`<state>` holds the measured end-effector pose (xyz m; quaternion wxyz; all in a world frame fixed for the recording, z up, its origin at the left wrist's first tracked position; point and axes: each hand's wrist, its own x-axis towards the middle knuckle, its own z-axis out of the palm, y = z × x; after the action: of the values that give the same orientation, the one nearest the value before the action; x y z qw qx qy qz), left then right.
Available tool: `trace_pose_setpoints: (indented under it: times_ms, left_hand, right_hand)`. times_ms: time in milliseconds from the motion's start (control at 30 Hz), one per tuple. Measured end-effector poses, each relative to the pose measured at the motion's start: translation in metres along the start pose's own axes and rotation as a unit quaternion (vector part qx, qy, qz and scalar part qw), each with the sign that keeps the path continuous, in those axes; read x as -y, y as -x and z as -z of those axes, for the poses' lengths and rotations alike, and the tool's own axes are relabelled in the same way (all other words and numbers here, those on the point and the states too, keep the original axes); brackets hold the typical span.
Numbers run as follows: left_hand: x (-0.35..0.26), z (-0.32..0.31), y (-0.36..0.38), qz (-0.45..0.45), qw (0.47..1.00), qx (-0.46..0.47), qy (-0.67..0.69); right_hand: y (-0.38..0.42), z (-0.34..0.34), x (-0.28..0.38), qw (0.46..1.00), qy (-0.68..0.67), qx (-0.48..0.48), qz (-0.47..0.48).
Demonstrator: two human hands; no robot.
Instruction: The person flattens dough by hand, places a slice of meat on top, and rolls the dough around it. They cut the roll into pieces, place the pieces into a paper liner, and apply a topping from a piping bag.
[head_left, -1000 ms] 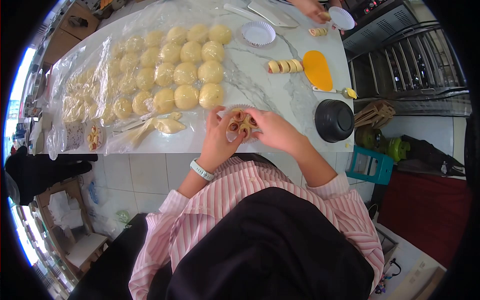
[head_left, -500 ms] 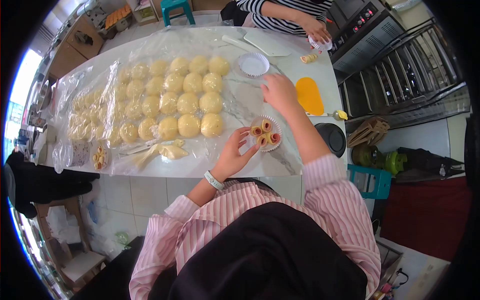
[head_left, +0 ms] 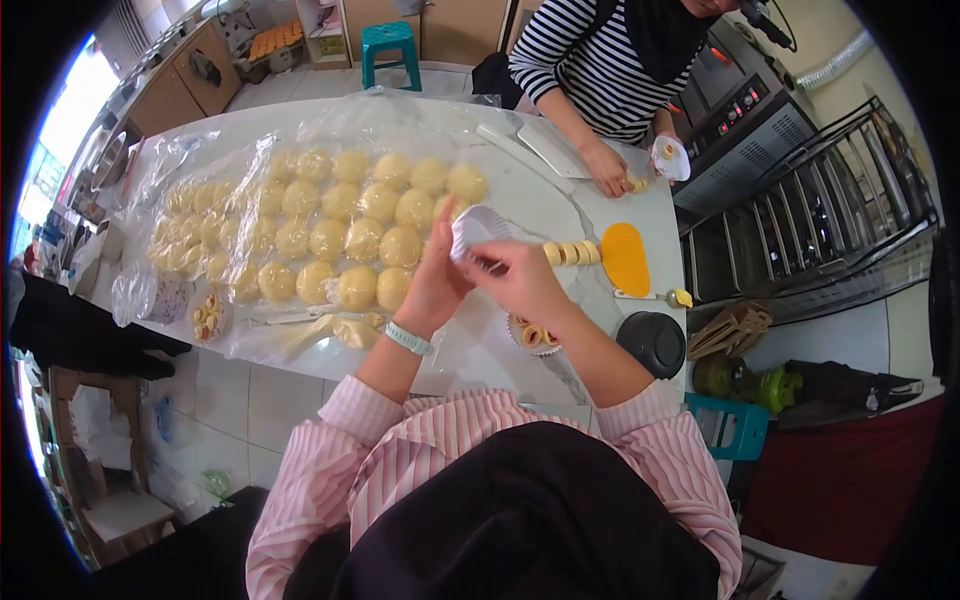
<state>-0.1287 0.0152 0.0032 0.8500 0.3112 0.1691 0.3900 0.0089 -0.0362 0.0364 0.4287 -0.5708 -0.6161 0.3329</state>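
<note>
White paper cup point(head_left: 478, 228) is held up above the marble table point(head_left: 560, 205), between both hands, with its open mouth tilted toward the person. Left hand point(head_left: 437, 280) grips the cup's rim from about 7 o'clock, fingers closed on the paper. Right hand point(head_left: 522, 278) pinches the rim from about 4 o'clock, also closed on it. Sliced rolls point(head_left: 572, 253) lie at 3 o'clock of the cup, nearer to the right hand. Filled cup point(head_left: 532, 335) sits at 5 o'clock, partly hidden under the right wrist.
</note>
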Motion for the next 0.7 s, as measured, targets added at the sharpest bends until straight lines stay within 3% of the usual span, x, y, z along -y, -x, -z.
trace_pose_setpoints:
  times_ms: [67, 200, 500, 600, 700]
  left_hand:
    - [-0.005, -0.002, -0.005, 0.043, 0.992, 0.102, 0.056]
    - [-0.007, -0.007, -0.011, 0.068, 0.978, 0.173, 0.093]
    - [0.003, -0.006, -0.023, 0.073, 0.980, 0.173, 0.059]
    - [0.006, -0.002, -0.023, 0.072, 0.989, 0.106, 0.071]
    - [0.006, -0.001, -0.029, 0.072, 0.996, 0.020, 0.043]
  right_hand:
    - [0.010, -0.005, -0.003, 0.990, -0.111, 0.080, -0.016]
    - [0.000, 0.027, 0.008, 0.952, -0.205, 0.204, -0.097]
    - [-0.005, 0.044, -0.017, 0.948, -0.214, 0.182, -0.147]
    - [0.000, 0.035, -0.023, 0.987, -0.024, 0.143, -0.065]
    - [-0.002, 0.016, -0.025, 0.989, -0.094, -0.097, -0.056]
